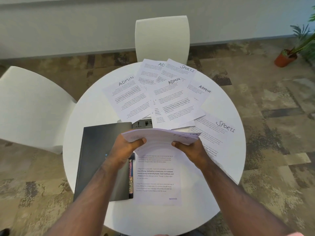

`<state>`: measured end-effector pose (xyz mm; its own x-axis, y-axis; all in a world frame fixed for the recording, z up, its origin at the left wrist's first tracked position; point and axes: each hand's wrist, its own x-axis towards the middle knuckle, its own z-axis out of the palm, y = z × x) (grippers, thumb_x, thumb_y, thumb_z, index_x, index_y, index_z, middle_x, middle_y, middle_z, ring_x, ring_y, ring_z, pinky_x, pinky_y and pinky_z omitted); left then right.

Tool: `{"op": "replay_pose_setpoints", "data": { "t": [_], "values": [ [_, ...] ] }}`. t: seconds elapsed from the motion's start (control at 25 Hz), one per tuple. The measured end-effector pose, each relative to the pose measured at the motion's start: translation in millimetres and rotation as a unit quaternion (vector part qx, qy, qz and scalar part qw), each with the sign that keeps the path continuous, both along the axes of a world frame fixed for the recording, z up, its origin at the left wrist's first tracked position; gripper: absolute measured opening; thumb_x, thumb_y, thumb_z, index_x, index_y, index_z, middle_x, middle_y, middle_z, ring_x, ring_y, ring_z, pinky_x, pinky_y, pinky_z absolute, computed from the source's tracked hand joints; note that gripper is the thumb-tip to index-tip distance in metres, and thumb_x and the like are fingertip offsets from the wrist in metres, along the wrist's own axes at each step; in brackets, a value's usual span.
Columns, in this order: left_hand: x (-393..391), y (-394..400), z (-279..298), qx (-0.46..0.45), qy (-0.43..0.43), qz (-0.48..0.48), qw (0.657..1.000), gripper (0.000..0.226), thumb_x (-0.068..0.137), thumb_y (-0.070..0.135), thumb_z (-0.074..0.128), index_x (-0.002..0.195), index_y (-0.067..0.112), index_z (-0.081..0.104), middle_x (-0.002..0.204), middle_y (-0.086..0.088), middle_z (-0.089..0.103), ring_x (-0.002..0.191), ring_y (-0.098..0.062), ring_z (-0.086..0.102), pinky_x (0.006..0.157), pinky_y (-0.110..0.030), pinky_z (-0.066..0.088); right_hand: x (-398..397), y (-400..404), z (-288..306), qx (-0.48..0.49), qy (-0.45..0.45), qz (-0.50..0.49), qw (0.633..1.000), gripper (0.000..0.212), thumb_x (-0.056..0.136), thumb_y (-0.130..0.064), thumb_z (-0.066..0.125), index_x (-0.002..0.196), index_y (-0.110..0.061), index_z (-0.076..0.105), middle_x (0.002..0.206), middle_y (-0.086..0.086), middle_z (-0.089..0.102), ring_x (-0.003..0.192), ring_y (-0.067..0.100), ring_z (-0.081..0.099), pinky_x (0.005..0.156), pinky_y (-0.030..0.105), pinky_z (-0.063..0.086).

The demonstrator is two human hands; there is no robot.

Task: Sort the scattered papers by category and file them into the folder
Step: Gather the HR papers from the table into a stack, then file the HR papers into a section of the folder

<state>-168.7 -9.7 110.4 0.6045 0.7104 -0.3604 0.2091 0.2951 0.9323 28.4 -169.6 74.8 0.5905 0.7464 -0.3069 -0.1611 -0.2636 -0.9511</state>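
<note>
The papers [172,99] are thin, matt white sheets; the folder [100,150] has a smooth dark cover; the table [88,120] looks smooth white.

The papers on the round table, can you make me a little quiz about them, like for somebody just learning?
1. True or false: both hands hold the stack of papers above the round table.
2. Which word is written on the sheet nearest the right hand? A) ADMIN B) SPORTS C) MUSIC
3. Fill in: the dark folder lies under the ___ forearm, beside the left hand.

Key: 1 true; 2 B; 3 left.
</note>
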Motion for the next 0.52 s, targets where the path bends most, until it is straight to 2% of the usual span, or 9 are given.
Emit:
{"op": "replay_pose_setpoints", "data": {
  "t": [0.08, 0.16, 0.24, 0.32, 0.4, 0.48, 0.52],
  "values": [
    [-4, 1, -1, 0.003, -0.001, 0.001, 1.000, 0.026, 0.075, 0.007, 0.080, 0.094, 0.025, 0.078, 0.098, -0.005, 0.078, 0.093, -0.021, 0.073, 0.072, -0.032, 0.059, -2, 2, -5, -0.012, -0.002, -0.005, 1.000, 0.037, 0.072, -0.017, 0.088, 0.096, -0.040, 0.072, 0.099, -0.011, 0.075, 0.096, 0.010, 0.070, 0.086, 0.038, 0.059],
    [-6, 6, 4, 0.017, -0.023, -0.016, 0.999, 0.027, 0.074, 0.016, 0.080, 0.097, 0.030, 0.078, 0.102, -0.003, 0.078, 0.095, -0.017, 0.073, 0.076, -0.028, 0.059, -3, 7, -4, -0.025, 0.003, -0.017, 1.000, 0.032, 0.070, -0.022, 0.089, 0.094, -0.033, 0.071, 0.096, -0.007, 0.076, 0.094, 0.014, 0.071, 0.080, 0.036, 0.060],
    [-10, 14, 9, 0.043, -0.067, -0.039, 0.996, 0.039, 0.074, 0.025, 0.081, 0.112, 0.030, 0.073, 0.118, 0.000, 0.073, 0.108, -0.014, 0.069, 0.088, -0.026, 0.058, 3, 11, 1, -0.037, 0.002, -0.044, 0.998, 0.025, 0.069, -0.025, 0.089, 0.086, -0.027, 0.072, 0.084, -0.009, 0.077, 0.082, 0.012, 0.074, 0.068, 0.028, 0.059],
    [-14, 28, 5, 0.087, -0.077, -0.011, 0.993, 0.051, 0.078, 0.033, 0.077, 0.127, 0.035, 0.062, 0.135, 0.008, 0.062, 0.125, -0.008, 0.057, 0.094, -0.020, 0.052, 18, 13, 10, -0.033, -0.007, -0.095, 0.995, 0.019, 0.070, -0.022, 0.089, 0.079, -0.022, 0.072, 0.075, -0.010, 0.077, 0.072, 0.009, 0.074, 0.060, 0.023, 0.057],
    [-24, 42, -14, 0.127, 0.010, 0.078, 0.989, 0.048, 0.082, 0.034, 0.071, 0.129, 0.036, 0.059, 0.136, 0.013, 0.060, 0.127, -0.006, 0.055, 0.094, -0.019, 0.049, 37, 7, 17, -0.001, 0.000, -0.151, 0.989, 0.015, 0.073, -0.014, 0.086, 0.080, -0.018, 0.073, 0.077, -0.008, 0.077, 0.072, 0.010, 0.074, 0.061, 0.021, 0.058],
    [-41, 48, -46, 0.159, 0.213, 0.128, 0.956, 0.046, 0.085, 0.024, 0.067, 0.129, 0.024, 0.059, 0.132, 0.002, 0.061, 0.113, -0.017, 0.064, 0.084, -0.025, 0.053, 53, -8, 21, 0.026, 0.010, -0.191, 0.981, 0.016, 0.075, -0.008, 0.083, 0.084, -0.017, 0.073, 0.080, -0.010, 0.077, 0.074, 0.007, 0.074, 0.063, 0.019, 0.057],
    [-51, 47, -66, 0.160, 0.322, 0.104, 0.927, 0.047, 0.085, 0.020, 0.066, 0.131, 0.017, 0.058, 0.134, -0.006, 0.059, 0.109, -0.024, 0.065, 0.083, -0.030, 0.055, 59, -17, 20, 0.030, 0.014, -0.204, 0.978, 0.018, 0.075, -0.007, 0.082, 0.085, -0.018, 0.072, 0.080, -0.012, 0.077, 0.075, 0.005, 0.073, 0.063, 0.017, 0.057]
  ]
}}
